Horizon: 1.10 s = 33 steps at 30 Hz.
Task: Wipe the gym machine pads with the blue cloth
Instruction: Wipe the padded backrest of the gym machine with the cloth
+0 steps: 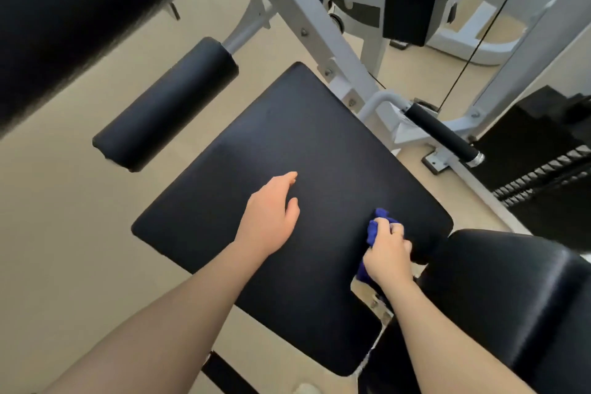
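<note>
Blue cloth (377, 227) bunched in right hand (388, 257), fingers curled round it, on seat pad (287, 144) near right edge. Left hand (268, 217) flat, fingers straight – steadies pad. Best spread cloth, sweep overlapping strokes toward far corner – roller pad (166, 105) unwiped yet, likely.

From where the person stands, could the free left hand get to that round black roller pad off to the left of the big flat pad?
Probably yes. The left hand is open over the flat pad, holding nothing, and only bare floor lies between the flat pad and the roller pad. Actual reach can't be judged for certain.
</note>
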{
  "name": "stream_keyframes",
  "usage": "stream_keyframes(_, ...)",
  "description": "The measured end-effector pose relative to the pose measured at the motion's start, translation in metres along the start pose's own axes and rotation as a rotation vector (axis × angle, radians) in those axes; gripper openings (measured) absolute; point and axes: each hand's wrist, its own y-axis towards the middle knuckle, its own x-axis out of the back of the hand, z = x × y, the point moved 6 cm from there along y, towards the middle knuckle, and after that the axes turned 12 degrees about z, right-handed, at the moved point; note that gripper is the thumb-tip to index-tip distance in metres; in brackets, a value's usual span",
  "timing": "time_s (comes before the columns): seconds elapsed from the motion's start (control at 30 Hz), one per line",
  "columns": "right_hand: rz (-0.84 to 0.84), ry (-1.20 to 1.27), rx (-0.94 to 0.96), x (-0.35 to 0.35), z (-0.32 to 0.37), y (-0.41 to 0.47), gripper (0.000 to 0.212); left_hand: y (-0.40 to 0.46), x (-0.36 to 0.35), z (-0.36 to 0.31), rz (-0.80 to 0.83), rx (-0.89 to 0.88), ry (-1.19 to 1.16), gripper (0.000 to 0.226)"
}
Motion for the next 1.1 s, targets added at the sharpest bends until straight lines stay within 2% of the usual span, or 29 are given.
stream_keyframes(0.1,0.052,-0.112,0.162,-0.050,0.032,-0.032,0.057,-0.038,0.004,0.027,0.016,0.027,0.006,0.038)
stream_keyframes(0.23,0.279,-0.234,0.437,-0.085,0.065,-0.071,0.051,-0.083,0.019,0.060,0.013,0.126,-0.004,0.034)
stream_keyframes(0.27,0.251,-0.265,0.487,-0.080,0.073,-0.082,0.047,-0.093,0.025,0.064,0.000,0.142,-0.018,0.034)
stream_keyframes(0.33,0.083,-0.298,0.523,-0.060,0.089,-0.106,0.042,-0.111,0.036,0.068,-0.012,0.167,-0.053,0.033)
stream_keyframes(0.4,-0.040,-0.233,0.532,-0.038,0.101,-0.130,0.047,-0.126,0.045,0.066,-0.010,0.166,-0.079,0.033)
stream_keyframes(0.47,-0.019,-0.118,0.490,-0.022,0.104,-0.148,0.051,-0.137,0.050,0.062,0.003,0.158,-0.103,0.033)
stream_keyframes(0.53,0.029,-0.015,0.423,-0.006,0.101,-0.159,0.045,-0.145,0.055,0.057,0.004,0.149,-0.125,0.034)
stream_keyframes(0.67,-0.028,0.058,0.418,0.022,0.108,-0.164,0.032,-0.142,0.065,0.048,-0.021,0.136,-0.139,0.034)
stream_keyframes(1.0,-0.276,0.208,0.373,0.082,0.149,-0.044,0.038,-0.050,0.070,0.045,-0.090,0.078,0.040,0.039)
stream_keyframes(1.1,-0.385,0.167,0.449,0.103,0.179,-0.005,0.041,-0.008,0.079,0.047,-0.165,0.055,0.049,0.038)
